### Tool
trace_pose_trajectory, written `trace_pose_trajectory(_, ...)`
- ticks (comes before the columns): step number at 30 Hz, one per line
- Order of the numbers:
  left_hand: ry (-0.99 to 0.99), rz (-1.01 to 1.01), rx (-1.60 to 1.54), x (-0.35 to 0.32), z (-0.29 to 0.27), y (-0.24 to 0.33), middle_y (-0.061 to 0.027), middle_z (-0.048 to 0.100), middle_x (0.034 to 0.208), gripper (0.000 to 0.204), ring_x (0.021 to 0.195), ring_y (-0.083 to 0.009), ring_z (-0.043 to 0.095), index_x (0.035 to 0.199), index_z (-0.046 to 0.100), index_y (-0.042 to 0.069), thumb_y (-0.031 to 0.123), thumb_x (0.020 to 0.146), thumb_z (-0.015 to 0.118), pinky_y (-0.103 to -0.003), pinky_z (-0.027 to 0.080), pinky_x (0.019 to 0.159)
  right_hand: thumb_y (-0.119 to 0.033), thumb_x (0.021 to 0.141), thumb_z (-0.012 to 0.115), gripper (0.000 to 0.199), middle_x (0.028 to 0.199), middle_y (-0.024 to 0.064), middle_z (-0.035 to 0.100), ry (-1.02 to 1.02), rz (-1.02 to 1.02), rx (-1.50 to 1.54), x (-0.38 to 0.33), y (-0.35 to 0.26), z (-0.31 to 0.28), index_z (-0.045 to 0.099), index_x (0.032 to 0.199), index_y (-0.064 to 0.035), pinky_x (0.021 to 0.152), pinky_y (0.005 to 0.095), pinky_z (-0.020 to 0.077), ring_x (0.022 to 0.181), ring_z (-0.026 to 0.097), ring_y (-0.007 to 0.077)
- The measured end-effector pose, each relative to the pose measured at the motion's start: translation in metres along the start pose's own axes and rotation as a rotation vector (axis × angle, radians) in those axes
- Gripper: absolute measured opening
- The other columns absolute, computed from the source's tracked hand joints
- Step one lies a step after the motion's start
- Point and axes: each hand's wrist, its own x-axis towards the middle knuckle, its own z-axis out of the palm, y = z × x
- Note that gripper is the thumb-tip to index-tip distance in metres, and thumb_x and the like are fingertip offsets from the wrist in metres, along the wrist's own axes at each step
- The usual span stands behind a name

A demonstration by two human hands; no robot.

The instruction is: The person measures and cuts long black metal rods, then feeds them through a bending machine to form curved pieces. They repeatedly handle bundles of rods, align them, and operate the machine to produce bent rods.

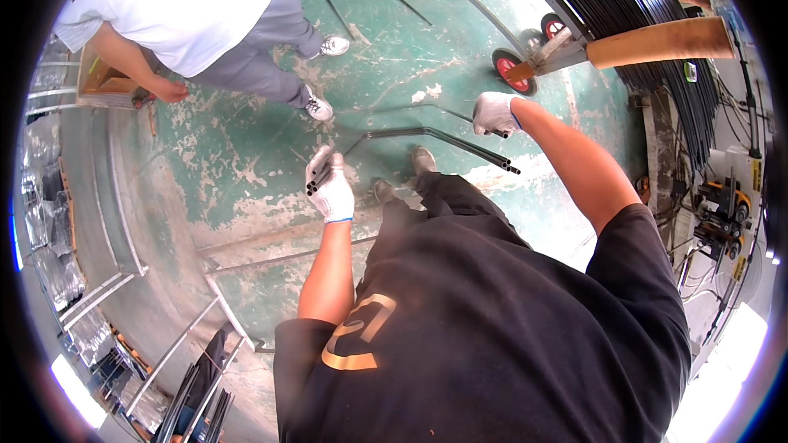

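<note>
In the head view, the bent tubes [435,134] appear already shaped and gathered, but not yet set down; what else is left cannot be told. They run from the left fingers to just below the right ones. The left hand [332,190] is clamped on the bundle, hollow round ends poking out beside its fingers. The right hand's [496,112] fingers curl around a slim tube [456,113], perhaps part of the same bundle. The metal looks smooth, dark and angular; beneath the fingers, the floor's [246,156] green paint is flaking.
</note>
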Motion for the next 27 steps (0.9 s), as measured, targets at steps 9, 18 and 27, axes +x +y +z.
trace_pose_trajectory(9,0.011,0.036,0.055,0.005,0.006,0.006,-0.0081,0.078,0.116,0.03,0.102,-0.0159,0.072,0.126,0.072,0.001,0.01,0.098,0.079,-0.032,0.057,0.095,-0.009,0.075,0.073,0.015,0.059,0.0072,0.057,-0.104,-0.028,0.212,-0.01,0.014,0.005,0.064,0.065,-0.0017,0.043,0.039,0.0401,0.049,0.05,0.0198)
trace_pose_trajectory(18,0.033,0.045,0.092,0.015,0.011,-0.001,-0.01,0.079,0.115,0.03,0.103,-0.0182,0.074,0.125,0.073,0.0,0.011,0.098,0.078,-0.033,0.057,0.096,-0.008,0.073,0.074,0.015,0.059,0.0059,0.055,-0.04,-0.054,0.237,-0.004,0.016,0.006,0.064,0.065,-0.0011,0.044,0.0382,0.0415,0.049,0.051,0.0187)
trace_pose_trajectory(27,0.048,0.073,0.102,0.017,0.013,-0.006,-0.0118,0.079,0.115,0.03,0.104,-0.0203,0.074,0.125,0.073,-0.002,0.012,0.098,0.078,-0.035,0.058,0.097,-0.008,0.073,0.071,0.014,0.059,0.0062,0.055,-0.074,-0.208,0.32,0.011,0.039,0.01,0.064,0.064,-0.0001,0.044,0.0376,0.0412,0.049,0.05,0.018)
